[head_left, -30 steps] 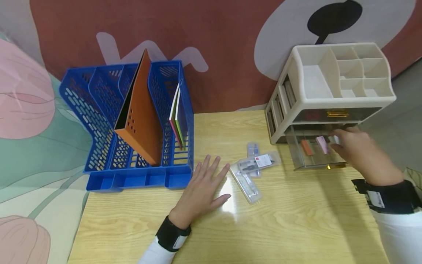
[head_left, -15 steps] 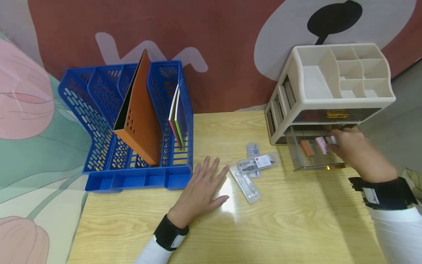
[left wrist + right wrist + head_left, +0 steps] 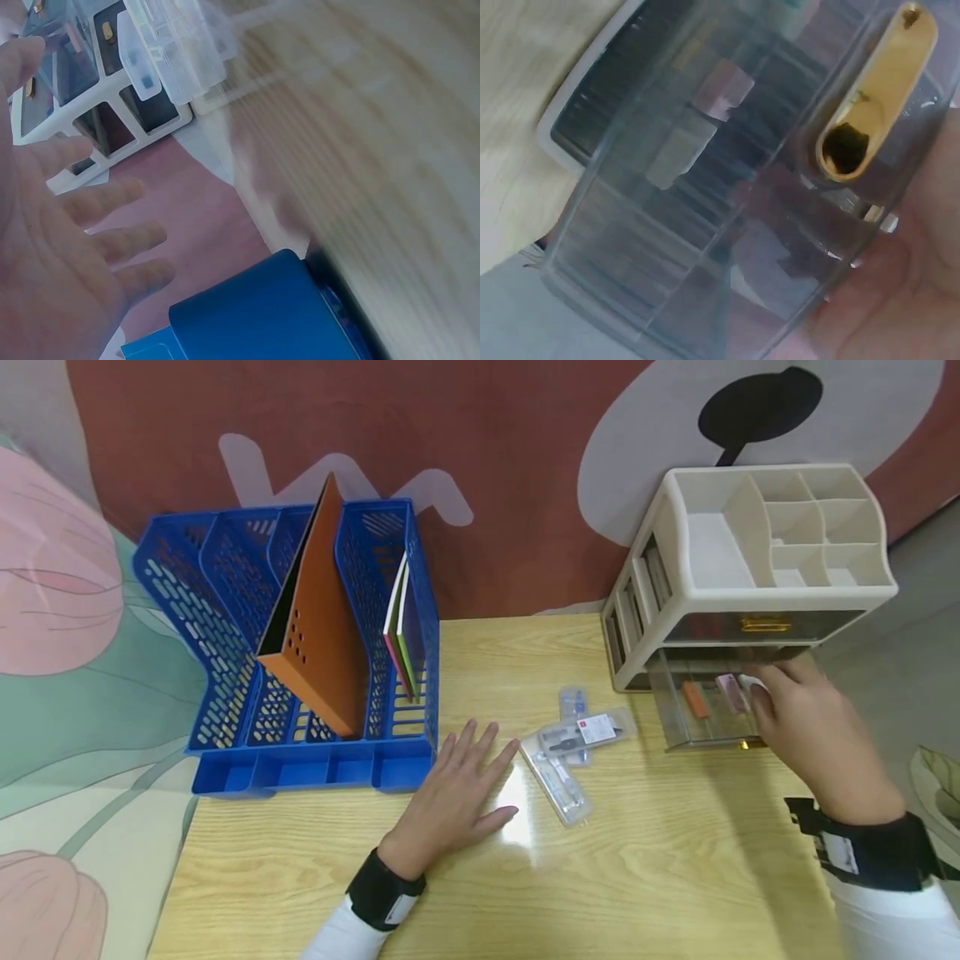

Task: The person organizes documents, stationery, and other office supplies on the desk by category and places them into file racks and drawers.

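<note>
My right hand [image 3: 813, 735] reaches into the pulled-out clear drawer [image 3: 675, 731] of a white desktop organiser [image 3: 678, 581]. Its thumb and fingers pinch a small white block [image 3: 750, 682], partly hidden by the hand. Beside that lie a small pink block [image 3: 731, 693] and a small orange block [image 3: 695, 700] in the drawer. Through the drawer's clear wall, the right wrist view shows a pale block [image 3: 682, 154] and the gold handle [image 3: 877, 94]. My left hand [image 3: 450, 802] rests flat on the table with spread fingers, touching nothing else.
Several clear plastic cases [image 3: 557, 777] lie overlapping between the hands, one with a white label. Left stands a blue file rack [image 3: 431, 652] with an orange folder [image 3: 322, 643] and thin booklets [image 3: 401, 627]. A patterned cloth [image 3: 510, 502] hangs behind.
My right hand has shifted slightly toward the drawer's front, and its wrist has dropped lower in view. The white block has moved slightly left, close to the pink block. My left hand stays put.
</note>
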`<state>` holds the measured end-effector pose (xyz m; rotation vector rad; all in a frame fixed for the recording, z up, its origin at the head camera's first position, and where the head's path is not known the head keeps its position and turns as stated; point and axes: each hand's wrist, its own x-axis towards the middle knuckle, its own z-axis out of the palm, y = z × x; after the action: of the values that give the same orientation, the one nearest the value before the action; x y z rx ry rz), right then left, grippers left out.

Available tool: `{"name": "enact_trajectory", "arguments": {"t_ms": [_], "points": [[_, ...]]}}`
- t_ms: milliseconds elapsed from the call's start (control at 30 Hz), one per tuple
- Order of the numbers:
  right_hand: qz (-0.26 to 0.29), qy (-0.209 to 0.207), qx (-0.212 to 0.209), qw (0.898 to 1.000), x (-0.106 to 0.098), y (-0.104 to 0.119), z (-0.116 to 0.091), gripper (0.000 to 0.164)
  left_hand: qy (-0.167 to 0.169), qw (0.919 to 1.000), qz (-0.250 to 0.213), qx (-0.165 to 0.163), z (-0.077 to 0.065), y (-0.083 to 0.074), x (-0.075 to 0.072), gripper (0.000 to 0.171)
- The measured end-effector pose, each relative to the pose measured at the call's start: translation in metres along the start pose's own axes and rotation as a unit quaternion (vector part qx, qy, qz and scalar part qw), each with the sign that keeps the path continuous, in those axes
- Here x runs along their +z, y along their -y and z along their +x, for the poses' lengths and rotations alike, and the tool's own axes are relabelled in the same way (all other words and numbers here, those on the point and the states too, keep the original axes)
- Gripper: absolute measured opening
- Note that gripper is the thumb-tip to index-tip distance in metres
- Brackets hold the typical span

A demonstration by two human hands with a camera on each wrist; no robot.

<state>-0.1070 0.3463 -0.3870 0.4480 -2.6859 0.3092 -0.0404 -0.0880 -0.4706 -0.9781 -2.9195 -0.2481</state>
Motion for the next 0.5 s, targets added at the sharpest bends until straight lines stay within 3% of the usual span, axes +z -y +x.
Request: {"name": "enact_trajectory", "arguments": {"t_ms": [300,500], "points": [[0.027,-0.087,0.019,0.996,-0.003,0.013,-0.02,0.028,-0.01,0.9995,-0.002,0.029,0.002,-0.005,-0.003,0.078],[0.077,-0.188,0.067,0.977,0.008,0.019,-0.034,0.032,-0.013,0.9987,0.01,0.048,0.004,-0.005,-0.002,0.079]]}}
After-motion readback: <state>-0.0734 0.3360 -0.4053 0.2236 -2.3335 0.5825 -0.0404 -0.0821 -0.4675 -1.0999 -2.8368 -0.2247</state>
